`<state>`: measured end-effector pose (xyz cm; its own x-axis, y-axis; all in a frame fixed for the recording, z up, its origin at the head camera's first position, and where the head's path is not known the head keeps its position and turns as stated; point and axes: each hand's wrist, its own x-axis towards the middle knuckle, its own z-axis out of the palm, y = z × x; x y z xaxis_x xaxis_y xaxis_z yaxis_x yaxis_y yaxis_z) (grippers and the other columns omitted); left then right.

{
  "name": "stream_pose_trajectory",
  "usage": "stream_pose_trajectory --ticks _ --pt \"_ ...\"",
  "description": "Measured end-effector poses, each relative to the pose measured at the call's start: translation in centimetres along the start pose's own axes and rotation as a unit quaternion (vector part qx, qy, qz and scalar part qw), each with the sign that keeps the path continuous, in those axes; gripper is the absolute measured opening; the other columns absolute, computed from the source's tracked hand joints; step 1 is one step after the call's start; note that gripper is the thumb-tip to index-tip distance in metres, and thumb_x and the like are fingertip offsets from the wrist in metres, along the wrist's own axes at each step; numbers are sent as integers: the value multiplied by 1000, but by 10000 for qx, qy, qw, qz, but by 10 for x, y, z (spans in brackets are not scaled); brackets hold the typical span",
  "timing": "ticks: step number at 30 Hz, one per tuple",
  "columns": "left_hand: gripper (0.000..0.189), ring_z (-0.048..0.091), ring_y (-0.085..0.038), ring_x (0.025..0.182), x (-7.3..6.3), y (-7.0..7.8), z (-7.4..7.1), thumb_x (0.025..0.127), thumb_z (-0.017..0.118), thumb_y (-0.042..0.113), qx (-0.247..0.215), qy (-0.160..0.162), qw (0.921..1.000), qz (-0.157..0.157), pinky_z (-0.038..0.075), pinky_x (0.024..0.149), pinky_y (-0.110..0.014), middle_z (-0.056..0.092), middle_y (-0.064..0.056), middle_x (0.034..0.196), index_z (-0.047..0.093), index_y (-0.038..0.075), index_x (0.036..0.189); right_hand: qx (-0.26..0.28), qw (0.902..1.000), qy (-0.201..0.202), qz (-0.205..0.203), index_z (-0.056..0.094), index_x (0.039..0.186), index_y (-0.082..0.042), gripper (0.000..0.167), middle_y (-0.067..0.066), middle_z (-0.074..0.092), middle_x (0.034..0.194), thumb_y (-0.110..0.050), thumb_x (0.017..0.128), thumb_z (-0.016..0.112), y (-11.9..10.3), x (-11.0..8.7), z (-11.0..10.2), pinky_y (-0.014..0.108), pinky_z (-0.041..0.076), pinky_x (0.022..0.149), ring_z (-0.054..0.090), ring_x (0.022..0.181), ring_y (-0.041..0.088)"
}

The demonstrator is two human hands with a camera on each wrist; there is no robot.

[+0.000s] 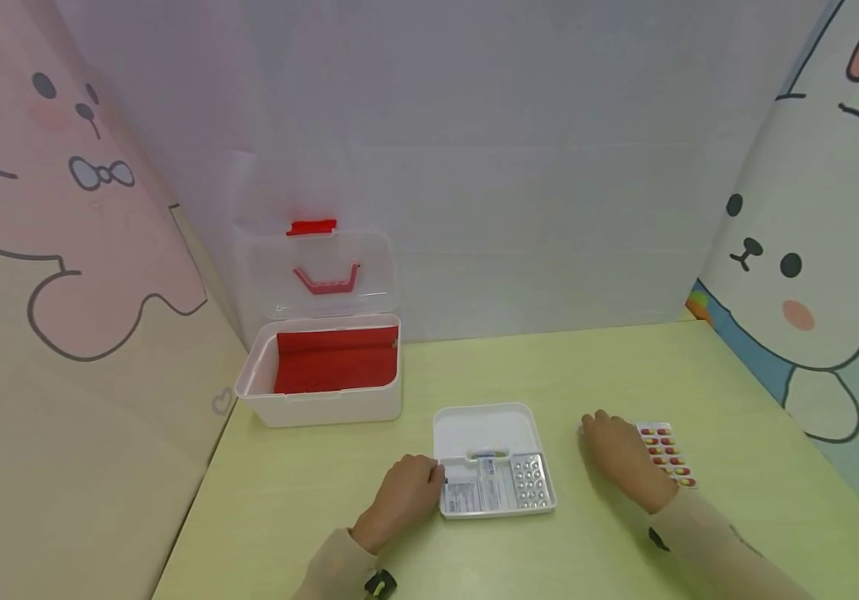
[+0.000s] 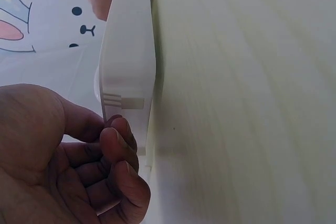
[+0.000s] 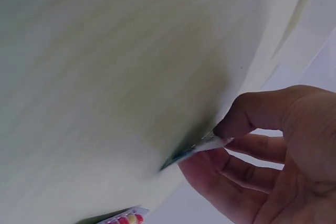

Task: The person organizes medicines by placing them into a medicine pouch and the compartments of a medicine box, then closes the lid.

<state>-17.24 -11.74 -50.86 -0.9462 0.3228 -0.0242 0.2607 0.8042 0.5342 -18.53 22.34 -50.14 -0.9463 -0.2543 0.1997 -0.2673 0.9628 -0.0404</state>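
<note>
A shallow white plastic case lies open on the table with its lid laid back. In it are small packets, a long wrapped packet and a silver blister pack. My left hand pinches the case's left edge; in the left wrist view thumb and fingertips meet at its side wall. To the right, my right hand pinches a small thin packet by one end, its kind unclear. Beside that hand lies a blister pack of red and yellow capsules, partly hidden by it.
At the back left stands a larger white box with a red inside and a clear raised lid with a red handle. Everything rests on a pale yellow table. Cartoon-printed sheets border the table's sides.
</note>
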Motion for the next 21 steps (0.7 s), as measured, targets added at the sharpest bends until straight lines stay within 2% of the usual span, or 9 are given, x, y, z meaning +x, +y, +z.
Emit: stream_pose_trajectory --ticks 7,10,13,15,18,21 --pt "40 37 -6 46 0 2 -1 98 52 21 36 5 10000 4 30 43 -22 38 8 52 52 16 59 -11 9998 143 129 52 71 -3 16 11 53 61 5 83 59 7 4 0 41 44 45 53 53 28" --pt "39 37 -6 47 1 3 -1 98 52 21 65 2 10000 1 30 44 -22 38 8 53 52 16 60 190 9990 353 211 59 72 -1 14 9 55 62 1 85 63 6 8 -4 39 43 45 53 53 24" --pt "39 36 -6 47 1 4 -1 98 52 21 81 27 10000 29 30 44 -22 37 8 53 52 16 60 535 9960 682 200 68 82 -1 5 7 59 69 -3 86 68 1 14 -12 34 43 47 52 56 18" --pt "39 35 -6 47 1 4 -1 98 52 21 91 50 9999 57 29 44 -22 36 8 53 52 16 59 869 9926 822 184 70 93 0 8 7 64 75 -4 86 69 -5 17 -20 31 43 48 51 56 15" --pt "40 35 -6 47 0 5 -2 98 52 20 80 90 9999 106 29 43 -22 35 8 53 50 16 58 1472 9856 826 115 68 106 -1 18 10 71 81 -4 89 67 -19 20 -34 27 43 49 52 56 11" --pt "40 35 -6 47 0 6 -2 98 52 20 84 91 9999 115 29 43 -22 35 8 53 50 16 58 2028 9764 728 133 68 110 -3 18 10 73 83 -8 92 65 -35 21 -47 26 45 52 55 58 10"
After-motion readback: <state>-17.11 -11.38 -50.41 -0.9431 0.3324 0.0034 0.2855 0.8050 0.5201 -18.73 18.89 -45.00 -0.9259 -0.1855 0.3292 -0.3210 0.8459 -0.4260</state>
